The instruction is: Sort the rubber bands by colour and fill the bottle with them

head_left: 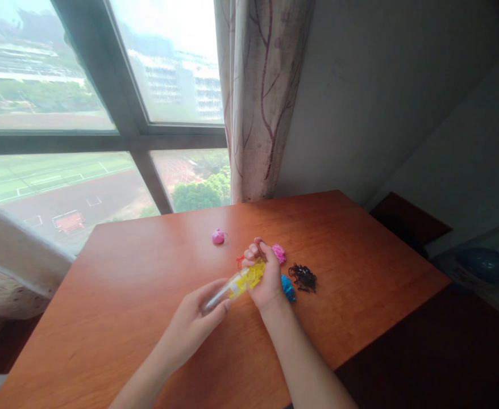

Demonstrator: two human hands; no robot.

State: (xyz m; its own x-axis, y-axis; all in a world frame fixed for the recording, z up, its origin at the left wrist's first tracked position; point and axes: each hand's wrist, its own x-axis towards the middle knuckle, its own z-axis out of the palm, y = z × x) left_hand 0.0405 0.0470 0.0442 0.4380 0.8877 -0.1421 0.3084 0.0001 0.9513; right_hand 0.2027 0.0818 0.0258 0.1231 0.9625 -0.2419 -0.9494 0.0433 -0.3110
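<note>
My left hand (pixel 196 315) is wrapped round the lower end of a clear plastic jar (pixel 219 299), which lies tilted over the table. Small yellow strips, like rubber bands (pixel 249 276), fill its upper part. At that far end, my right hand (pixel 269 278) is closed round the yellow bunch by the jar's mouth; its palm hides part of both. Beyond the hands sits a pink rounded cap (pixel 218 236) with a loop. Around my right hand lie a red bunch (pixel 240 261), a pink bunch (pixel 279 253), a blue bunch (pixel 288 288) and a black bunch (pixel 303 278) of small bands.
The brown wooden table (pixel 125 284) stands against a window (pixel 142 130) and a patterned curtain (pixel 262 96). A grey wall (pixel 352 102) rises behind its right part. In the dim area at right is a bluish, bottle-like object (pixel 483 266).
</note>
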